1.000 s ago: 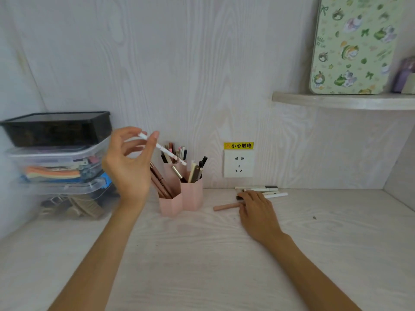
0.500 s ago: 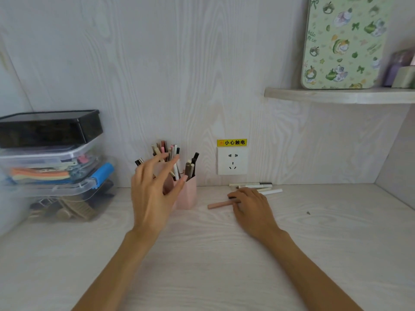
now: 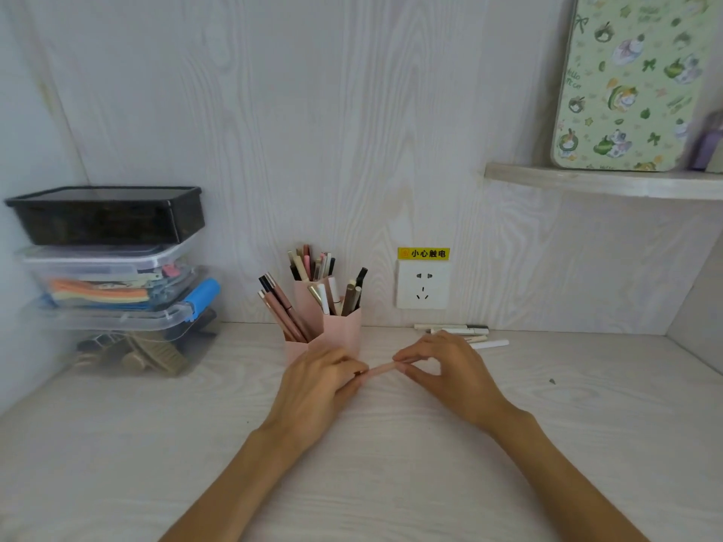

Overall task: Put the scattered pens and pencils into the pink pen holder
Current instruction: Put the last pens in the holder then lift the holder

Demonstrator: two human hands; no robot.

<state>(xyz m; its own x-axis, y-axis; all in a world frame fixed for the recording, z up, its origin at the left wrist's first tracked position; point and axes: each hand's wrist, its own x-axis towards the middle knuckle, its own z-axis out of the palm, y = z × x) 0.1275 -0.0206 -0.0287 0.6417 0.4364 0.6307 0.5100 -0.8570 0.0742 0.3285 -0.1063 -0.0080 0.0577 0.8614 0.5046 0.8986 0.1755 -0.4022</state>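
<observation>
The pink pen holder (image 3: 343, 331) stands on the desk against the back wall, its hexagonal cups full of several pens and pencils. Just in front of it, a pinkish-brown pencil (image 3: 381, 369) is held level between both hands. My right hand (image 3: 450, 371) pinches its right end between thumb and forefinger. My left hand (image 3: 319, 383) has its fingertips curled round the left end. Several white and cream pens (image 3: 475, 335) lie on the desk behind my right hand, below the socket.
A stack of plastic storage boxes (image 3: 113, 275) fills the desk's back left corner. A wall socket (image 3: 422, 285) with a yellow label sits right of the holder. At upper right a shelf (image 3: 602, 183) carries a green patterned tin (image 3: 630, 80).
My left hand put the white pen into the holder, then came down to the pencil. My right hand lifted the pinkish-brown pencil off the desk and brought it left to meet the left hand.
</observation>
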